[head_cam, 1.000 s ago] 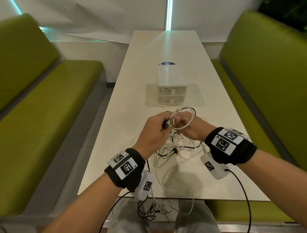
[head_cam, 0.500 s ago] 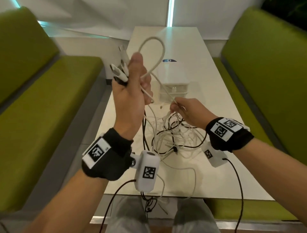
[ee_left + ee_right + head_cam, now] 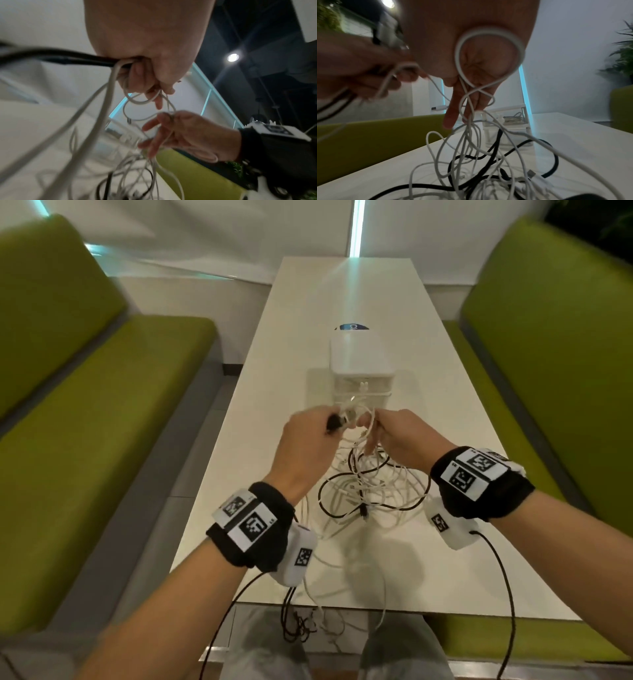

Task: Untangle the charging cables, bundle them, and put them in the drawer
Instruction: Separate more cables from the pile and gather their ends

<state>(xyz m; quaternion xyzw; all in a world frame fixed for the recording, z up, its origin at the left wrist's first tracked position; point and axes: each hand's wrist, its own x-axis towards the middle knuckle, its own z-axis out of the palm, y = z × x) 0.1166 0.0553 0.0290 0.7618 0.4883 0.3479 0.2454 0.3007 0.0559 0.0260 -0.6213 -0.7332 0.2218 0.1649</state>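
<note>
A tangle of white and black charging cables (image 3: 370,491) lies on the white table (image 3: 479,508); some strands hang over its near edge. My left hand (image 3: 337,422) grips a bunch of cable ends, one black and the others white, just above the tangle. In the left wrist view the left hand (image 3: 137,81) is fisted round those strands. My right hand (image 3: 371,426) is close beside it and pinches white strands, with a white loop (image 3: 488,54) across its palm. The white drawer unit (image 3: 359,364) stands just beyond both hands, drawers closed.
Green benches (image 3: 85,422) flank the table on both sides. A blue and white sticker (image 3: 351,326) lies behind the drawer unit. Through the unit's clear front (image 3: 510,119) I see coiled cables inside. The black wires of my wrist cameras trail off the near edge.
Half a second ago my left hand was lifted high with the cable ends. It has dropped back beside my right hand over the tangle.
</note>
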